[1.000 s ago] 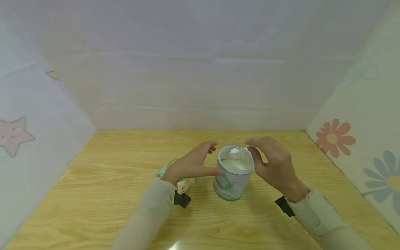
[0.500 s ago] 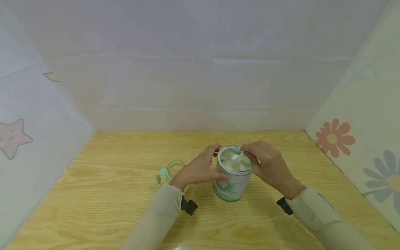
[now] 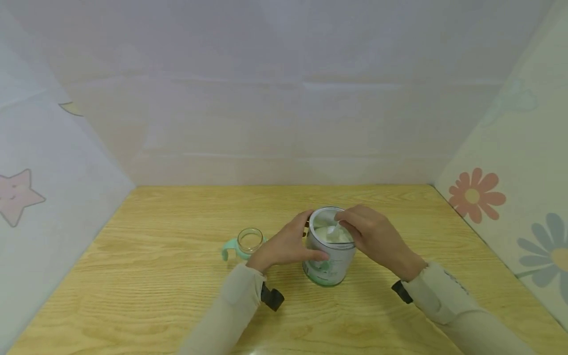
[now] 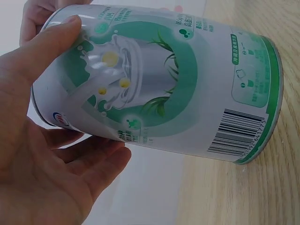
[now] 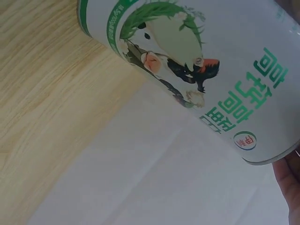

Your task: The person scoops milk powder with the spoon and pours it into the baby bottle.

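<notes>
A white and green can (image 3: 330,261) of pale powder stands upright on the wooden table. Around its left side my left hand (image 3: 286,246) is curled, thumb on the front and fingers behind; the left wrist view shows the same hand (image 4: 51,140) against the can (image 4: 154,84). My right hand (image 3: 377,236) pinches a white scoop (image 3: 336,230) by its handle, with the bowl down in the powder. In the right wrist view the can (image 5: 225,70) hides most of that hand, and only some fingers (image 5: 288,180) show.
A glass bottle (image 3: 250,240) with a mint-green handle stands on the table (image 3: 155,276), left of the can and partly behind my left hand. Pale sheets (image 3: 284,133) with printed flowers and a star surround the table at the back and sides.
My left hand has moved right and closed around the can. My right hand has lowered the scoop into the powder, moving slightly left. More of the bottle shows.
</notes>
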A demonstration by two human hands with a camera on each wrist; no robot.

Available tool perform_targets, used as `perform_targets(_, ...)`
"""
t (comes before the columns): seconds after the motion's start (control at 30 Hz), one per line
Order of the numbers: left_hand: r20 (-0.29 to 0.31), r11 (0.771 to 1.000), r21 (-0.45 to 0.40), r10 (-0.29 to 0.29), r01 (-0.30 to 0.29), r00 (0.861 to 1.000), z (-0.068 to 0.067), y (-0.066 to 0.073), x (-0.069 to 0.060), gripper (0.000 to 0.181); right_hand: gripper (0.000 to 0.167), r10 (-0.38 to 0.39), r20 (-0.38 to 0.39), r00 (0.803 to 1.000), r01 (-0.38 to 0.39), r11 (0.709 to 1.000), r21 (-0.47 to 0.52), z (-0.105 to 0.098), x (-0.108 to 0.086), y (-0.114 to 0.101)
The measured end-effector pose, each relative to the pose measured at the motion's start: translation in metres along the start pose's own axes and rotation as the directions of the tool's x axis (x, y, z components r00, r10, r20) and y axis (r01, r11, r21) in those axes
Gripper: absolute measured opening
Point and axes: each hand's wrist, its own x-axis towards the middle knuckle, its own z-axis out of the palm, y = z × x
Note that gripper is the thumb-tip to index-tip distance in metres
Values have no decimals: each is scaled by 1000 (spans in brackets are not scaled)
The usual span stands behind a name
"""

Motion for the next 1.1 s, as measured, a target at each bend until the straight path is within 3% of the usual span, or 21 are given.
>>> perform_targets(0.3, -9, 999, -45, 9, -10, 1000, 0, -1, 0, 88, 30, 65, 112, 992, -67, 998, 14, -2, 5, -2)
perform_targets(0.53, -17, 1000, -8, 14, -14, 1000, 2, 0, -1, 88, 21, 153, 194, 969, -167, 984, 63, -1, 8, -6)
perform_targets(0.83, -23, 1000, 7, 13, -12, 1000, 3, -3, -1, 88, 16, 252, 267, 930, -297, 944, 145, 0, 9, -6)
perform_targets(1.1, -27, 1000, 14, 2, -1, 1000, 4, -4, -1, 91, 18, 369, 309, 877, -441, 872, 211, -4, 10, -6)
